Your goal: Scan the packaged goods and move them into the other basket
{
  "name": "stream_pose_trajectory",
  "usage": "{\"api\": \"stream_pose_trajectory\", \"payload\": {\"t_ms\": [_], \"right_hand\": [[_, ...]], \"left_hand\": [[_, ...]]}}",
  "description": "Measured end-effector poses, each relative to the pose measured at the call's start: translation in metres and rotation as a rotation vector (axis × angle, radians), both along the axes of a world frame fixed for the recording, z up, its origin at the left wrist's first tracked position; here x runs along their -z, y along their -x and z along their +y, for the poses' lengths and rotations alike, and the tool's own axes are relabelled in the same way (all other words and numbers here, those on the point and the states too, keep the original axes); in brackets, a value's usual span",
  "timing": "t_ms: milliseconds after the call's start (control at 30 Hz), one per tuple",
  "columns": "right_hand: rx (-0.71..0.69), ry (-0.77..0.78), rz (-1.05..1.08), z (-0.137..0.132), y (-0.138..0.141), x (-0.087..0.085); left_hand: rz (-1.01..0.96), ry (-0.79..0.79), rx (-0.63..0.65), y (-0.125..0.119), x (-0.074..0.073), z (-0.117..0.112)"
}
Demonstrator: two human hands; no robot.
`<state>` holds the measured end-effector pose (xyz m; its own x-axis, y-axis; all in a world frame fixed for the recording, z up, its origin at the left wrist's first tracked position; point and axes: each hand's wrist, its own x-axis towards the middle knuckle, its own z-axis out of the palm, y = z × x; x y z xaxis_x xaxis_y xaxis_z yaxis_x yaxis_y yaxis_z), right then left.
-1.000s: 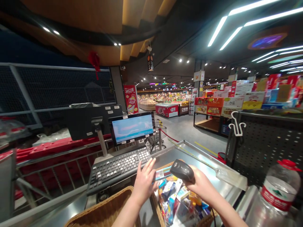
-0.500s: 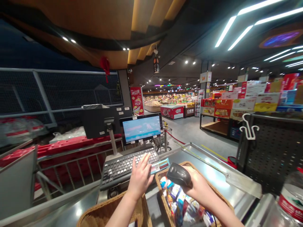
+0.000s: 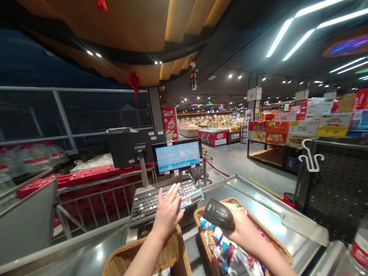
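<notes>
My left hand (image 3: pixel 168 212) is over the black keyboard (image 3: pixel 145 207), its fingers stretched across the keys. A flat light-blue packet (image 3: pixel 192 197) with a printed label juts out from its thumb side, held there; the grip itself is partly hidden. In my right hand (image 3: pixel 240 226) is a black barcode scanner (image 3: pixel 219 214), its head tilted toward the packet. Below the scanner stands a wicker basket (image 3: pixel 202 234) filled with colourful small wrapped packets. Another wicker basket (image 3: pixel 115 258) sits under my left forearm, with something white and blue partly visible at its bottom.
A lit touchscreen monitor (image 3: pixel 178 156) rises behind the keyboard, beside a second screen seen from behind (image 3: pixel 122 149). The metal counter (image 3: pixel 267 214) runs to the right. A black perforated rack (image 3: pixel 339 184) with a white hook and a large bottle (image 3: pixel 359 249) stand at the right.
The view has turned slightly left. My left hand and the packet have shifted left relative to the keyboard. The scanner stays in my right hand, a little farther from the packet.
</notes>
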<state>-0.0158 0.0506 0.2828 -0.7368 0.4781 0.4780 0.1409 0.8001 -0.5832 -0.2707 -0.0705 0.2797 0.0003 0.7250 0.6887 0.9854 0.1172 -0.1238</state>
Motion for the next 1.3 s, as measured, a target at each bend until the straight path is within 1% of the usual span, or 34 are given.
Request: {"api": "stream_pose_trajectory", "payload": {"t_ms": [100, 233, 433, 567, 700, 867, 1000, 1167, 1300], "right_hand": [[-0.004, 0.012, 0.001, -0.003, 0.001, -0.002], [-0.004, 0.025, -0.015, -0.007, 0.004, -0.004], [-0.030, 0.026, -0.023, -0.011, 0.014, -0.003], [-0.065, 0.016, -0.028, -0.017, 0.023, -0.003], [-0.075, 0.019, -0.051, -0.021, 0.032, 0.001], [-0.132, 0.023, -0.065, -0.030, 0.045, 0.006], [-0.165, 0.019, -0.101, -0.043, 0.056, 0.009], [-0.185, 0.013, -0.150, -0.058, 0.071, 0.019], [-0.212, 0.034, -0.195, -0.068, 0.082, 0.027]], "left_hand": [[-0.001, -0.010, 0.001, 0.003, 0.001, -0.003], [-0.015, 0.015, -0.025, 0.007, 0.001, -0.008], [-0.032, 0.029, -0.061, 0.011, 0.003, -0.021], [-0.028, 0.023, -0.075, 0.016, 0.008, -0.032], [-0.040, 0.032, -0.099, 0.024, 0.016, -0.043], [-0.049, 0.038, -0.129, 0.033, 0.028, -0.062], [-0.066, 0.063, -0.154, 0.038, 0.042, -0.081], [-0.122, 0.130, -0.189, 0.042, 0.065, -0.109], [-0.148, 0.165, -0.196, 0.044, 0.088, -0.130]]}}
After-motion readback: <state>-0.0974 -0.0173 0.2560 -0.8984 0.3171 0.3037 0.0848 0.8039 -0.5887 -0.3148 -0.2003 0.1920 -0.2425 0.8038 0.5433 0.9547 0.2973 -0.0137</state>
